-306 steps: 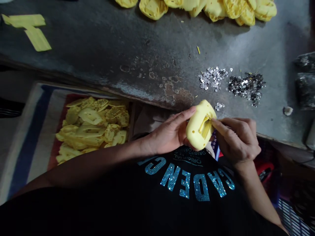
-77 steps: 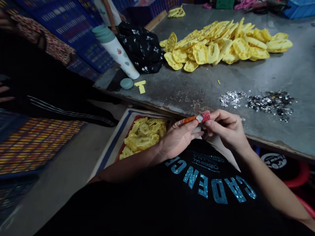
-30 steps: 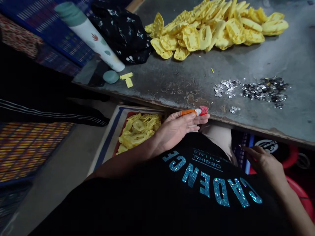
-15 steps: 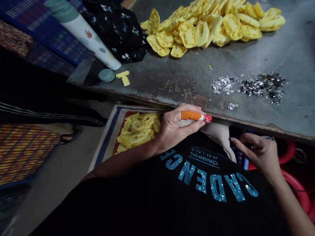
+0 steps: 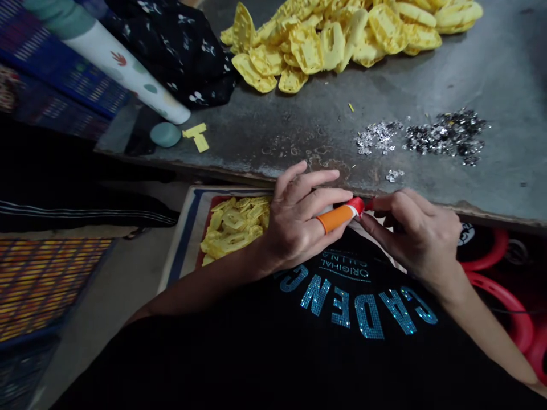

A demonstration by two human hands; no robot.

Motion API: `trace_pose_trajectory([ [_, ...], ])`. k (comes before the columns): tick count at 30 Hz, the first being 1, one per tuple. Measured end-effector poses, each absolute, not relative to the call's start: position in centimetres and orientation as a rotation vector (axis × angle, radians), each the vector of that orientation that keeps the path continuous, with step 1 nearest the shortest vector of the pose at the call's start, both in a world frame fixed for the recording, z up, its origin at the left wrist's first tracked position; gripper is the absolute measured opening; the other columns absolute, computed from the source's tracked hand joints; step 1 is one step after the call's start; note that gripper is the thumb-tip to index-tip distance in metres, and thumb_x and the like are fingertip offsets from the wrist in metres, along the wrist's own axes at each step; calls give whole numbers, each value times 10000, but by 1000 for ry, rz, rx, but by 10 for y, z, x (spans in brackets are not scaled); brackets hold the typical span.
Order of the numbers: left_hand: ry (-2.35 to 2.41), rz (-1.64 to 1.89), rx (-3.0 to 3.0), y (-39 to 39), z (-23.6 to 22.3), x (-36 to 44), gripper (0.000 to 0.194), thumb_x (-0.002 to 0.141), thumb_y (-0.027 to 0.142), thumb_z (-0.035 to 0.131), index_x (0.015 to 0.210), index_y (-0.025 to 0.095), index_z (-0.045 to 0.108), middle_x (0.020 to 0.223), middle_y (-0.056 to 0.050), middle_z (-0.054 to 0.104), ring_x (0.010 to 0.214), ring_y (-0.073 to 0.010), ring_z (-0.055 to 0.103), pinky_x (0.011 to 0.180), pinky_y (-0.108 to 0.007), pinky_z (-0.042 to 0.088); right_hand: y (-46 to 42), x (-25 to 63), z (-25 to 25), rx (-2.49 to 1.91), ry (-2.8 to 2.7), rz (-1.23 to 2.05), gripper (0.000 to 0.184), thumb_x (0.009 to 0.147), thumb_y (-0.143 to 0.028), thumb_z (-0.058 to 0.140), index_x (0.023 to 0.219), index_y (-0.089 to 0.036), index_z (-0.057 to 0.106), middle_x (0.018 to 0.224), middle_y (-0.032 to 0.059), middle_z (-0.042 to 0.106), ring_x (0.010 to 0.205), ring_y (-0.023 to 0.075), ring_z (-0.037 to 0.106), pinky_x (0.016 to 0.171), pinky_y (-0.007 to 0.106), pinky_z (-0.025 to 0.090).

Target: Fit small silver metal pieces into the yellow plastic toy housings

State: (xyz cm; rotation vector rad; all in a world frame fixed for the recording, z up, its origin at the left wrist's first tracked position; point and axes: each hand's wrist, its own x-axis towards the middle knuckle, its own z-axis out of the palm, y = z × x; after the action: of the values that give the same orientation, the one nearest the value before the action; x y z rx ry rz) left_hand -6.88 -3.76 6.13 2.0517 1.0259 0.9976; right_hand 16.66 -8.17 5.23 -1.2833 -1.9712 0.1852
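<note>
Grey worktop (image 5: pixel 504 185) runs beyond the hands and carries a pile of yellow shells (image 5: pixel 337 48), loosely stacked, so a knock could start a slide; nearer lies a heap of dark metal pieces (image 5: pixel 448 136), probably light enough for a passing wrist to scatter; the left hand (image 5: pixel 294 222) holds its upper fingers apart beside the worn edge; the right hand (image 5: pixel 421 230) has thumb and forefinger at the left index fingertip, though whether they pinch anything cannot be told; the orange wrap (image 5: pixel 334 220) sits around that left index finger, and could cramp it if bound tight; the red end (image 5: pixel 356 204), smallest, caps its tip and may work loose if poorly seated.
</note>
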Motion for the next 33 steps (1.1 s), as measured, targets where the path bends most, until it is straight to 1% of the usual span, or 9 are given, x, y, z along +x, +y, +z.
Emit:
trace_pose_trajectory([
  [3,984,938,2128,-35,61,-67,173,851,275,934,957,402,885,1152,4,872,1399,-388,682,1402,-703,80,-82,167,50,-1278,-2065,46,73,1095,-323,719,1039,-278,735,799,2,724,646,138,602,590,320,399],
  [6,965,882,2207,-32,62,-65,112,869,268,904,881,374,870,1136,4,870,1367,-386,689,1394,-714,86,-81,166,51,-1240,-2108,15,165,1100,-271,685,937,-270,710,763,-5,701,654,138,599,607,327,389],
  [8,975,873,2246,-32,62,-64,96,878,268,892,876,361,867,1134,-5,863,1340,-382,700,1392,-703,125,-79,165,51,-1212,-2116,48,213,1088,-254,676,875,-259,675,737,-8,683,641,136,590,590,325,374],
  [11,922,884,2397,-34,59,-67,123,915,254,861,971,361,876,1160,-15,860,1331,-370,718,1371,-665,221,-79,165,51,-1175,-2077,262,183,1048,-249,680,868,-256,646,737,-16,670,620,132,574,565,308,371],
  [15,684,990,2680,-37,54,-75,279,931,225,867,1171,366,846,1289,-20,858,1439,-349,685,1345,-608,324,-82,166,49,-1092,-1799,713,184,974,-183,691,828,-256,605,729,-44,657,626,123,586,610,281,430],
  [20,534,1098,2734,-38,51,-75,277,921,217,902,1172,297,818,1330,-54,859,1509,-365,643,1347,-628,383,-87,166,43,-1023,-1509,1071,241,922,-180,758,747,-238,603,677,-63,585,601,107,506,596,277,387],
  [25,502,1075,2775,-39,52,-72,246,943,152,871,1160,230,785,1282,-66,860,1561,-322,609,1364,-605,396,-89,166,31,-990,-1379,1244,275,929,-233,818,743,-223,616,671,-68,570,614,98,481,593,256,382],
  [30,572,1068,2824,-38,48,-71,138,976,188,837,1099,228,788,1405,-70,814,1580,-326,592,1382,-615,363,-86,173,30,-996,-1511,1262,260,923,-319,902,838,-211,681,727,-50,658,628,97,538,581,240,415],
  [33,563,984,2851,-38,47,-74,102,989,205,822,1086,226,795,1462,-76,791,1618,-327,550,1398,-619,325,-84,178,34,-1021,-1666,1188,255,952,-308,868,825,-201,676,725,-44,671,640,92,570,598,226,438],
])
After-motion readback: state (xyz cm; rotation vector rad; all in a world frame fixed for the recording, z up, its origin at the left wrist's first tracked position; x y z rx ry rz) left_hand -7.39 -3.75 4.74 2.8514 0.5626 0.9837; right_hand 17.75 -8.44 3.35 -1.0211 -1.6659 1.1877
